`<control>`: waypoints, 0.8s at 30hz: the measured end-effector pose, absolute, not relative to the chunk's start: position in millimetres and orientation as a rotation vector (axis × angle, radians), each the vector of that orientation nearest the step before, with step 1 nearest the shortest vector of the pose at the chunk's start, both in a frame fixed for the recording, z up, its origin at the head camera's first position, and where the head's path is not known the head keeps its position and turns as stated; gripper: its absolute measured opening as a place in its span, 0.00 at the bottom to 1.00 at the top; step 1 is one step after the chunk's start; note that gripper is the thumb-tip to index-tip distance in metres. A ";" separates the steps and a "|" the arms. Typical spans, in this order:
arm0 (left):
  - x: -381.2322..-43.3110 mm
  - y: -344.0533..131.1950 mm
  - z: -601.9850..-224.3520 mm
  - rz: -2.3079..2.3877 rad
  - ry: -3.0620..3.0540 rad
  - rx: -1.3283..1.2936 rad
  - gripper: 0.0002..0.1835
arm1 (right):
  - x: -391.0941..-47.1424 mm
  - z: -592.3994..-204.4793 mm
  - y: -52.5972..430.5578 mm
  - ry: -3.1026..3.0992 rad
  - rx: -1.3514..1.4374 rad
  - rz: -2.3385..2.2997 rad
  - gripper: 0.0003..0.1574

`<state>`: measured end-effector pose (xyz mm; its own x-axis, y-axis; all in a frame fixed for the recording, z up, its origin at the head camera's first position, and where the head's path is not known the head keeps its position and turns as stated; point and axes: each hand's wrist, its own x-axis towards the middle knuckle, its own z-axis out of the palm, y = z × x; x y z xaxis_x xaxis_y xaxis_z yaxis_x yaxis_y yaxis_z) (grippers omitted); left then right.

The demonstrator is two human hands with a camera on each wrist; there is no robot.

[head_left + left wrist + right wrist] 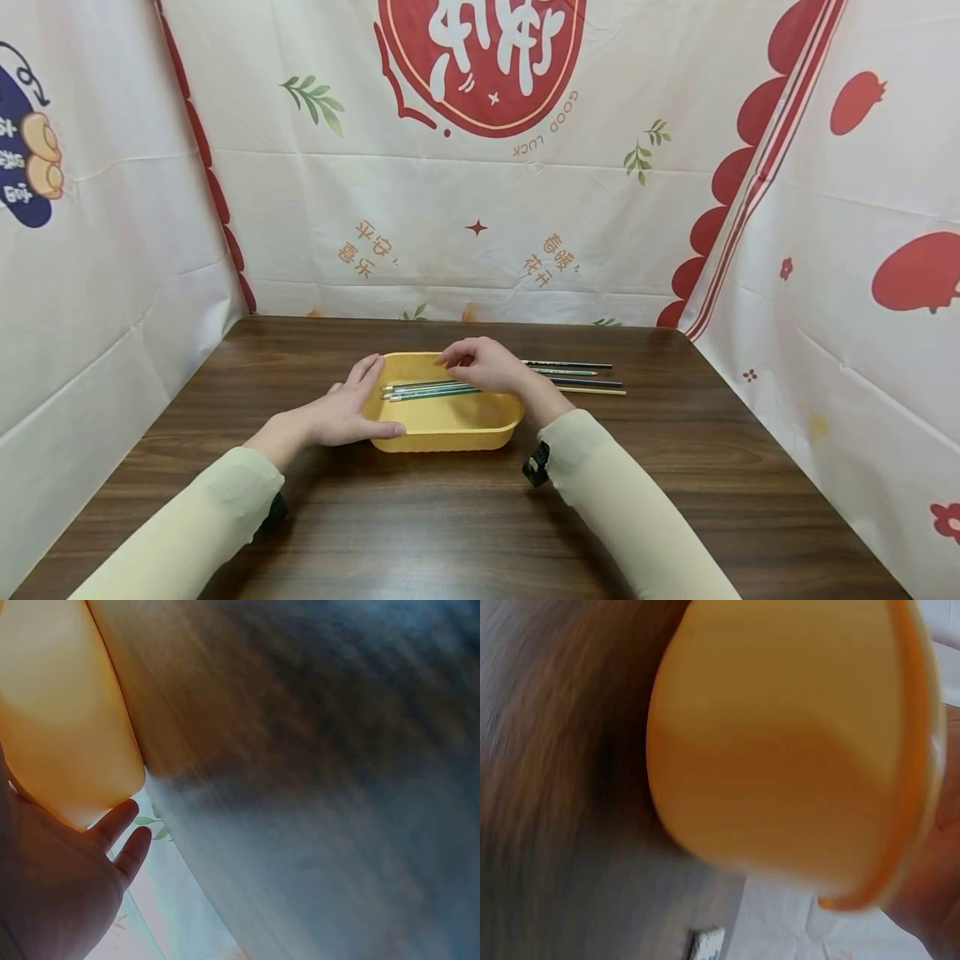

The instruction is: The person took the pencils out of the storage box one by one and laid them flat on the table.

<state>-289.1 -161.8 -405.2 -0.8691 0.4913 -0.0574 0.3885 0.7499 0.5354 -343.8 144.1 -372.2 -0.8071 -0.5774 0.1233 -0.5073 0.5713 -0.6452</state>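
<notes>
A yellow oval plastic basket point(450, 440) sits on the table, with several green and dark pencils point(427, 389) lying lengthwise in it. My left hand point(347, 414) rests against the basket's left end, thumb over the front rim and fingers spread toward the back corner. In the left wrist view two straight fingers point(116, 823) lie by the basket's outer wall point(67, 712). Above the basket's right half, my right hand point(487, 367) hovers with loosely bent fingers; nothing shows between them. It covers part of the pencils. The basket wall point(765, 750) fills much of the right wrist view.
Several more pencils point(577, 382) lie on the table just right of the basket, spaced apart and pointing right. Dark wood-grain tabletop point(390, 525) extends all around. A printed white cloth point(480, 250) hangs behind and on both sides. Black wrist straps point(536, 464) show at the cuffs.
</notes>
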 end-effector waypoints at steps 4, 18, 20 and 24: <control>-289.4 -162.6 -406.0 0.779 2.755 0.697 0.71 | -347.0 -378.5 132.4 2.656 -0.932 -1.076 0.16; -289.3 -162.4 -408.2 0.779 2.764 0.713 0.71 | -351.2 -402.2 115.8 2.625 -0.877 -1.085 0.16; -289.4 -162.8 -408.1 0.780 2.764 0.713 0.71 | -350.4 -403.9 114.0 2.629 -0.864 -1.066 0.16; -288.4 -162.6 -407.3 0.782 2.767 0.718 0.71 | -347.7 -404.8 111.7 2.636 -0.847 -1.028 0.15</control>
